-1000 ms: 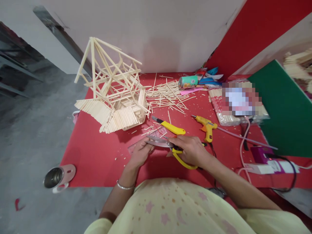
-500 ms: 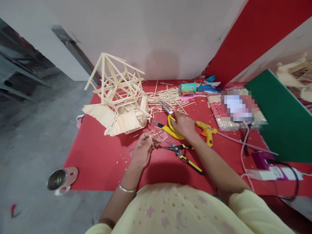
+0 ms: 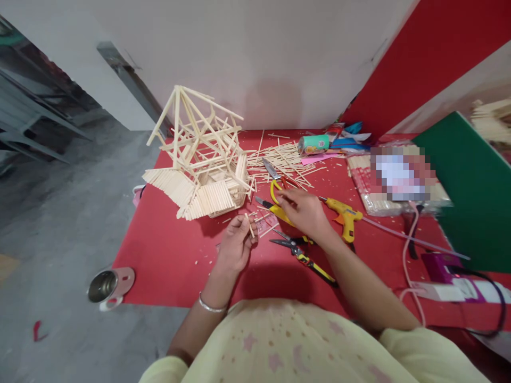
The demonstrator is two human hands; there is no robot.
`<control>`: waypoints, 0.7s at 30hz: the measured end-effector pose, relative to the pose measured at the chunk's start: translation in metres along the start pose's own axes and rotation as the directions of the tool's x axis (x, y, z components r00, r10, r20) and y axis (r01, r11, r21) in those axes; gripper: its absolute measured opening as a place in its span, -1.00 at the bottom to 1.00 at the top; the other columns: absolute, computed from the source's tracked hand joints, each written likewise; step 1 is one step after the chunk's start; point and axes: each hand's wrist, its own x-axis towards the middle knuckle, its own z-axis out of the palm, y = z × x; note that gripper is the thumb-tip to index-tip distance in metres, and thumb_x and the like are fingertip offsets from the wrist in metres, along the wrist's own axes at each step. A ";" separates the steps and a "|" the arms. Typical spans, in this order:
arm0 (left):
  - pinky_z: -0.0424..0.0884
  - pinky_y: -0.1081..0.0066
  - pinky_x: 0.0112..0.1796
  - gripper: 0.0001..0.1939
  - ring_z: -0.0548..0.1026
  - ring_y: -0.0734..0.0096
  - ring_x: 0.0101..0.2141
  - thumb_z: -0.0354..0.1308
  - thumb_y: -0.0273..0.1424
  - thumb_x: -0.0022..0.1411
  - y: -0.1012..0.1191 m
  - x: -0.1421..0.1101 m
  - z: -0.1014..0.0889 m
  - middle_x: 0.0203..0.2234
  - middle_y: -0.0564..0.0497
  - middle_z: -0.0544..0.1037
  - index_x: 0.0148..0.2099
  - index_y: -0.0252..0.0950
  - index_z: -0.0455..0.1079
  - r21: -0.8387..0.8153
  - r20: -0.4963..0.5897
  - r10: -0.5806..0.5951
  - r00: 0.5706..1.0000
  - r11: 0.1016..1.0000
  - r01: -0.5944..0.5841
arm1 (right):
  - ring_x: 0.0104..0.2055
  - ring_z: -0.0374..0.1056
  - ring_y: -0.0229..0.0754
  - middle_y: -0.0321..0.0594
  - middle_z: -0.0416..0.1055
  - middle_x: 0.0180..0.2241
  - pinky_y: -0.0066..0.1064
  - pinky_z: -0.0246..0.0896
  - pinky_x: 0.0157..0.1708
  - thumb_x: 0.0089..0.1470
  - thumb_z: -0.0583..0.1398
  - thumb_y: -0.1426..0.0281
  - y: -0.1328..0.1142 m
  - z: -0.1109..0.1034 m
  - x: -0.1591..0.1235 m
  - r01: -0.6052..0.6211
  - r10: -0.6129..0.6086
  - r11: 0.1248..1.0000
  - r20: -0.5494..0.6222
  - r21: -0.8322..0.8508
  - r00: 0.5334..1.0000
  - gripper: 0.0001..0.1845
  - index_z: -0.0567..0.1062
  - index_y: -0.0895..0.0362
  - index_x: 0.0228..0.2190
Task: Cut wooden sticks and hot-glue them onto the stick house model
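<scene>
Above red table (image 3: 159, 266): L hand (image 3: 236, 244) pinching short stick (image 3: 250, 226); R hand (image 3: 305, 213) part-hides scissors (image 3: 272, 169), grip unclear.

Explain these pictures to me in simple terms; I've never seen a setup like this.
There is no machine here: these are a person's own bare hands. Every picture comes from one camera worn on that person's head, looking forward and down.

The left hand holds a short stick between its fingers. The right hand is at the yellow handle of the scissors; how firmly it grips is hard to tell.

On the red table stands a model built of sticks, with loose sticks beside it. Nearer the person lie black-bladed shears, and a glue gun lies to the right.
</scene>
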 end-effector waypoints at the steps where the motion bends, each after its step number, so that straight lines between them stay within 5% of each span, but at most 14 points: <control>1: 0.23 0.55 -0.53 -0.65 0.33 0.58 -0.53 0.45 -0.19 0.06 0.000 -0.001 0.001 -0.51 0.11 0.42 -0.31 -0.27 0.39 0.023 0.008 0.018 1.000 1.000 -0.019 | -0.13 0.50 -0.13 -0.13 0.60 -0.12 -0.37 0.33 -0.11 0.29 0.13 0.23 -0.008 -0.001 -0.006 0.024 -0.028 0.992 0.028 0.120 0.999 -0.66 0.61 0.10 -0.07; 5: 0.24 0.53 -0.49 -0.69 0.31 0.60 -0.55 0.45 -0.20 0.05 -0.004 -0.005 0.000 -0.55 0.11 0.44 -0.35 -0.31 0.48 0.204 0.055 0.126 0.990 0.970 -0.135 | -0.27 0.49 -0.23 -0.21 0.62 -0.21 -0.45 0.34 -0.24 0.25 0.21 0.18 -0.037 0.002 -0.023 0.066 -0.138 0.895 0.134 0.441 0.981 -0.66 0.62 0.10 -0.07; 8: 0.30 0.51 -0.44 -0.68 0.37 0.57 -0.50 0.48 -0.23 0.01 -0.006 -0.008 -0.001 -0.50 0.07 0.50 -0.33 -0.34 0.51 0.286 0.043 0.170 0.985 0.942 -0.175 | -0.30 0.50 -0.24 -0.24 0.63 -0.30 -0.46 0.37 -0.26 0.29 0.17 0.21 -0.044 0.007 -0.031 0.093 -0.185 0.861 0.140 0.500 0.973 -0.70 0.65 0.11 -0.20; 11: 0.27 0.50 -0.51 -0.64 0.34 0.55 -0.55 0.44 -0.17 0.06 -0.009 -0.011 0.001 -0.53 0.11 0.45 -0.21 -0.29 0.48 0.177 -0.005 0.092 0.996 0.980 -0.090 | -0.23 0.54 -0.20 -0.20 0.64 -0.26 -0.39 0.41 -0.17 0.32 0.15 0.28 -0.041 0.011 -0.041 0.197 -0.173 0.916 -0.097 0.349 0.980 -0.73 0.65 0.08 -0.20; 13: 0.26 0.50 -0.53 -0.62 0.33 0.54 -0.56 0.38 -0.11 0.11 -0.011 -0.015 0.006 -0.53 0.11 0.41 -0.19 -0.27 0.44 0.087 0.010 -0.019 1.000 0.996 0.018 | -0.14 0.55 -0.16 -0.15 0.64 -0.18 -0.30 0.43 -0.06 0.30 0.15 0.36 -0.036 0.015 -0.050 0.329 -0.274 0.921 -0.253 0.210 0.928 -0.75 0.62 0.05 -0.10; 17: 0.26 0.51 -0.56 -0.66 0.32 0.55 -0.53 0.34 -0.10 0.15 -0.017 -0.022 0.020 -0.49 0.07 0.42 -0.25 -0.26 0.42 0.043 0.039 -0.067 0.997 0.997 0.066 | -0.06 0.54 -0.16 -0.14 0.62 -0.13 -0.22 0.45 0.01 0.26 0.16 0.45 -0.031 0.023 -0.067 0.544 -0.501 0.829 -0.262 0.129 0.825 -0.68 0.57 -0.01 -0.01; 21: 0.25 0.57 -0.61 -0.66 0.34 0.61 -0.57 0.42 -0.17 0.09 -0.016 -0.025 0.031 -0.47 0.07 0.49 -0.23 -0.28 0.45 0.007 0.034 -0.035 0.999 0.999 0.035 | -0.07 0.52 -0.15 -0.16 0.62 -0.14 -0.26 0.42 0.00 0.27 0.17 0.37 -0.017 0.006 -0.078 0.415 -0.396 0.908 -0.202 0.059 0.896 -0.77 0.60 0.00 -0.11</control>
